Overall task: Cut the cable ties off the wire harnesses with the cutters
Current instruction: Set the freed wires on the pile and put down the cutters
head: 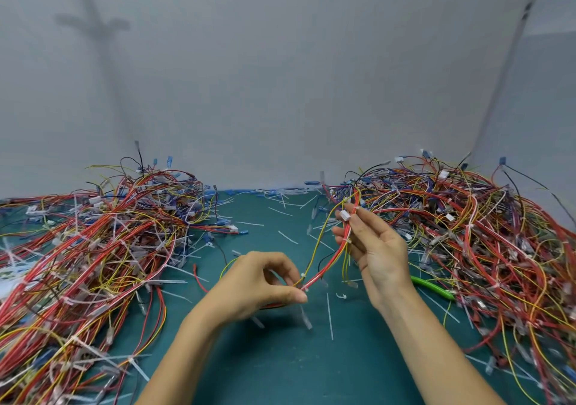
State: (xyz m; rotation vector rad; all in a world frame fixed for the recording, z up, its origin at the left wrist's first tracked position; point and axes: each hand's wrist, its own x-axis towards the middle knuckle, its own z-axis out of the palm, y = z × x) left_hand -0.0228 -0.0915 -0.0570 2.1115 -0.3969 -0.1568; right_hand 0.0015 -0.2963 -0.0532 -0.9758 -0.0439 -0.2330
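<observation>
The left hand (258, 283) is pinching a red-and-yellow wire harness (327, 265) at a white cable tie (304, 287), while the right hand (374, 249) is gripping its upper end beside a white connector (344, 215). Green-handled cutters (433, 288) are lying on the teal mat (280, 361) beside the right wrist, between a left heap (93, 249) and a right heap (483, 233) of harnesses

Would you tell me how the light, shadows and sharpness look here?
Head view: soft, even light, no glare; a faint cross-shaped shadow on the grey wall; wide-angle distortion bends the wall's seams; the held red and yellow wire harness is sharp; the tangled wire piles blur towards the frame edges.
</observation>
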